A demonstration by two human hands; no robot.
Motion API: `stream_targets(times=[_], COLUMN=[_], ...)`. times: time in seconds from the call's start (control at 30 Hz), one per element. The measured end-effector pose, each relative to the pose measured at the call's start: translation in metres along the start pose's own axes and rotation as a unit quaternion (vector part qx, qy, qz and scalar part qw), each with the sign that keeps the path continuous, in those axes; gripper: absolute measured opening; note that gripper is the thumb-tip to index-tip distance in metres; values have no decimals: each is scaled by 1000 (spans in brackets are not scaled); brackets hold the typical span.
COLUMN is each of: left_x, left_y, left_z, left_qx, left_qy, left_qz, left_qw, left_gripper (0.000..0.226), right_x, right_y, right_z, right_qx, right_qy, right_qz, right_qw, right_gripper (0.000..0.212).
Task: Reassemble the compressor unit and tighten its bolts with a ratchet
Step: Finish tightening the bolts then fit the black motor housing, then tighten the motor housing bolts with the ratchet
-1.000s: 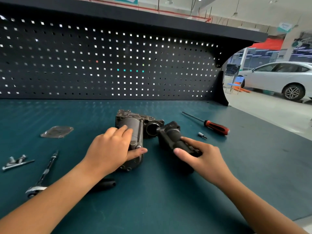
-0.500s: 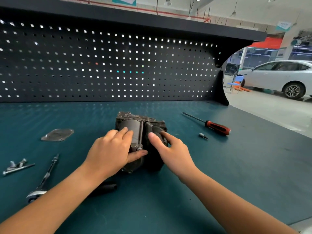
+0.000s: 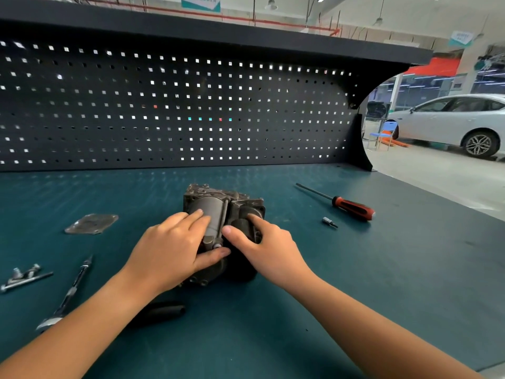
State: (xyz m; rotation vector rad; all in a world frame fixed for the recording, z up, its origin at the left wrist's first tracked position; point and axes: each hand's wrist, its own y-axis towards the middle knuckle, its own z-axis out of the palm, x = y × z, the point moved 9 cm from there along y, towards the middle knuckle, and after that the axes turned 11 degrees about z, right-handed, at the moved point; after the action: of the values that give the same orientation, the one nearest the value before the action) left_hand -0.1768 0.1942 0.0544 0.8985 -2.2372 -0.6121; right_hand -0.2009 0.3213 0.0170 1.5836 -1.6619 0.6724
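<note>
- While both hands hold the compressor (image 3: 216,194) mid-desk (image 3: 382,283), the main risk is the black part (image 3: 241,269) seating crooked against the body. Bolts would then likely cross-thread or not start.
- Left hand (image 3: 169,250) is curled over the grey cylinder (image 3: 209,210), thumb along its near end, gripping it.
- Right hand (image 3: 269,247) has thumb and forefinger wrapped over the black part, pressing it against the body.
- No fastener is visible on the joint, so if either grip eases the black part could probably roll or slip out of its seat.
- Unit may slide on the desk under a sideways push, as no vise or stop is seen.
- Both hands sit right at the joint line, so there is a pinch risk if the halves snap together.
- Ratchet (image 3: 52,322) lies to the left, partly under the left forearm. Reaching for it frees one hand, and alignment may be lost.
- Loose hardware (image 3: 23,276) is far left and a plate (image 3: 91,223) is left of the unit. Bit (image 3: 329,222) and screwdriver (image 3: 352,207) are to the right. All lie apart from the unit, so a piece is easy to knock or forget.
- Look: dirty, dark grey-brown cast metal with a ribbed block at the far end.
- Smooth grey cylinder is on the left and the black round part on the right. Unit lies on its side, long axis toward the wearer.
- Small holes show on the near face, but cannot tell if they are filled.
</note>
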Motion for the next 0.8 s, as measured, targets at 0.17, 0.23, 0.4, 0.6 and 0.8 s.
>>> stream_targets(times=[0.17, 0.23, 0.4, 0.6, 0.8], left_x=[1, 3, 2, 9, 25], left_y=[-1, -2, -2, -6, -21], left_z=[2, 1, 2, 4, 11], left_qx=[28, 24, 56, 73, 165], left_qy=[-3, -2, -1, -69, -285], left_qz=[-19, -25, -38, -138, -150], left_qw=[999, 999, 998, 985, 932], left_gripper=[92, 92, 88, 82, 59], right_x=[-16, -22, -19, -16, -25], right_y=[1, 1, 6, 8, 7], right_z=[9, 7, -1, -2, 0], right_qx=[42, 55, 33, -10, 32], right_qy=[-8, 14, 10, 4, 54], right_qz=[-31, -46, -71, -101, -100], right_qw=[999, 997, 997, 995, 993], right_gripper=[84, 84, 95, 91, 98])
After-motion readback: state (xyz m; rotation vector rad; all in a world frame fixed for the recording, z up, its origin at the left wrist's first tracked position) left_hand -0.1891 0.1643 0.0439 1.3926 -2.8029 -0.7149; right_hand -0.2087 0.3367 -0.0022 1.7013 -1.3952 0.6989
